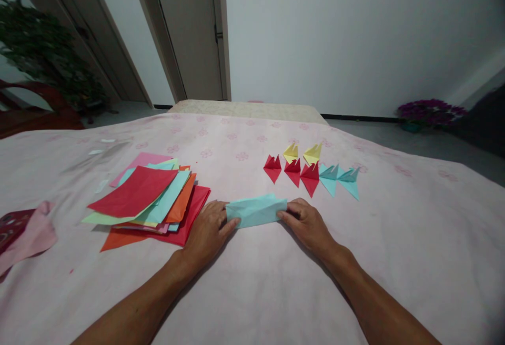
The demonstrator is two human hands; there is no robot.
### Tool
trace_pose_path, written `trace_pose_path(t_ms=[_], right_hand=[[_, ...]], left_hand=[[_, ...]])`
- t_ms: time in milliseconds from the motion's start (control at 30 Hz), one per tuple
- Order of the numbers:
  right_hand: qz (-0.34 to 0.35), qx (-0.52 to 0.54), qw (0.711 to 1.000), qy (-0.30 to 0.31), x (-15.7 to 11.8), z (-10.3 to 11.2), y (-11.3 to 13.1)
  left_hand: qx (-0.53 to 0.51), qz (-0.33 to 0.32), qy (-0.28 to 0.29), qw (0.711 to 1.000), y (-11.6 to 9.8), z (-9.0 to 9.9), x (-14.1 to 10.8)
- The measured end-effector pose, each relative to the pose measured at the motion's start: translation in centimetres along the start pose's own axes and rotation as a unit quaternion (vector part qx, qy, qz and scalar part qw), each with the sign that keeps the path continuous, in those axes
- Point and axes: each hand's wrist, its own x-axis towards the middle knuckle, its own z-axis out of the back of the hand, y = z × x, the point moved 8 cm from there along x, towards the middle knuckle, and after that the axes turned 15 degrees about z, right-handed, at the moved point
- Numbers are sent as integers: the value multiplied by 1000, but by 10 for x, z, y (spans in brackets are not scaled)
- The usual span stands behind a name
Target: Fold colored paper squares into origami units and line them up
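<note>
A light blue sheet of folded paper [256, 211] is held level between my two hands, just above or on the tablecloth. My left hand [211, 224] pinches its left end, thumb in front and the fingers behind. At the right end, my right hand [305, 221] grips the paper the same way, its thumb on the near face. Behind my right hand stand several folded paper birds: red ones [292, 171], yellow ones [313, 154] and light blue ones [349, 176]. Beside my left hand lies a loose stack of coloured paper sheets [138, 192], red on top.
A pale pink flowered tablecloth [252, 292] covers the table. Pink cloth [35, 237] lies over a dark red object [13, 226] at the far left. Clear plastic packaging [92, 158] rests behind the paper stack. Beyond the table are a door [189, 29] and purple flowers [430, 111].
</note>
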Motion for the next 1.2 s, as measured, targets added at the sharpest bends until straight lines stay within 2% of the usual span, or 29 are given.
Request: trace_pose_path(t_ms=[133, 233, 433, 533, 633, 767, 867, 967, 1033, 1100, 1200], right_hand=[[-54, -31, 998, -34, 2, -2, -6], [-61, -53, 996, -42, 4, -4, -7], [-21, -137, 989, -43, 5, -4, 1], [-5, -178, 983, -31, 5, -6, 5], [34, -221, 975, -15, 6, -9, 11], [80, -265, 961, -12, 5, -12, 18], [77, -285, 955, -5, 5, -12, 20], [74, -301, 951, 0, 5, -10, 24], [79, -301, 950, -10, 6, -7, 28], [85, -294, 952, -23, 6, -4, 31], [95, -271, 957, -26, 4, -4, 33]], left_hand=[[28, 23, -19, 999, 5, -1, 2], [31, 32, -19, 999, 7, -3, 4], [39, 29, -27, 998, 3, -2, 4], [42, 40, -32, 998, 8, -3, 3], [32, 32, -67, 997, 11, -1, 0], [64, -2, -106, 992, 2, 0, -3], [93, -49, -76, 992, -10, -5, -2], [70, -142, 12, 987, -22, -17, -6], [46, -178, 65, 981, -24, -25, -10], [36, -176, 77, 981, -22, -29, -11], [50, -143, 51, 987, -20, -32, -11]])
